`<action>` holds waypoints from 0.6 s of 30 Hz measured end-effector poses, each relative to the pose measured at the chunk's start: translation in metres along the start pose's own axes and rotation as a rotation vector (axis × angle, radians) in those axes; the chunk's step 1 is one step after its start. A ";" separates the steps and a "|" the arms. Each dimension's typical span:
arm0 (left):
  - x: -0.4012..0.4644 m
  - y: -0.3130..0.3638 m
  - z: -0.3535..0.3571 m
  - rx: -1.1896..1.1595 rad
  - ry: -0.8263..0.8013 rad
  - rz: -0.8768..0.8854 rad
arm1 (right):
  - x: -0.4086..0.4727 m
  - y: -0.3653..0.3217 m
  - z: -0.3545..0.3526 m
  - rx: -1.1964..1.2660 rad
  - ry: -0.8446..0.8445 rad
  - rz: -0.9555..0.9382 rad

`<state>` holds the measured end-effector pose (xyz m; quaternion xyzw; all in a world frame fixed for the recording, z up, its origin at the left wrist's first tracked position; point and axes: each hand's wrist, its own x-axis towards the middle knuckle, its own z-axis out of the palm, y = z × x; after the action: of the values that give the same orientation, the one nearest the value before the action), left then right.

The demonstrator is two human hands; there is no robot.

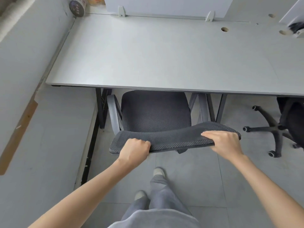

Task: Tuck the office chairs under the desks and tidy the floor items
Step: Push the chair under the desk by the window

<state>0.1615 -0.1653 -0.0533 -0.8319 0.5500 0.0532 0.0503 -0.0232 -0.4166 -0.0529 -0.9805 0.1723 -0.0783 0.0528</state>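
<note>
Grey desk (164, 55) hides the gripped chair (156, 112) seat's front.

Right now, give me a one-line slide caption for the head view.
Both hands, left and right, grip the chair backrest, its seat partly under the grey desk.

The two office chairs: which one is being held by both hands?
The middle chair, whose backrest top the left hand and right hand grip. The other chair at the right edge is untouched.

Both hands, left (134, 148) and right (223, 143), grip the chair (156, 111) backrest top; its seat sits partly under the counter (148, 51).
</note>
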 end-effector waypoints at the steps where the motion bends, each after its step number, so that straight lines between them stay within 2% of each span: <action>1: 0.008 -0.003 -0.005 -0.023 -0.059 -0.012 | 0.008 -0.001 0.000 -0.002 0.008 0.026; 2: 0.016 -0.008 -0.009 -0.054 -0.185 -0.035 | 0.015 -0.004 0.002 -0.002 0.013 0.057; 3: 0.022 -0.016 -0.011 -0.076 -0.237 -0.044 | 0.020 -0.010 0.005 -0.004 0.022 0.088; 7: 0.032 -0.071 -0.005 -0.074 -0.171 -0.026 | 0.037 -0.041 0.021 -0.006 0.010 0.171; 11: 0.042 -0.118 0.000 -0.039 -0.123 0.013 | 0.052 -0.064 0.032 -0.019 0.071 0.105; 14: 0.064 -0.120 -0.005 -0.033 -0.117 0.009 | 0.070 -0.052 0.036 -0.020 0.089 0.122; 18: 0.102 -0.101 -0.011 -0.013 -0.143 -0.079 | 0.103 -0.014 0.037 -0.044 0.082 0.149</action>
<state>0.2947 -0.2207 -0.0544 -0.8473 0.5114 0.1142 0.0859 0.0838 -0.4361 -0.0735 -0.9619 0.2483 -0.1105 0.0297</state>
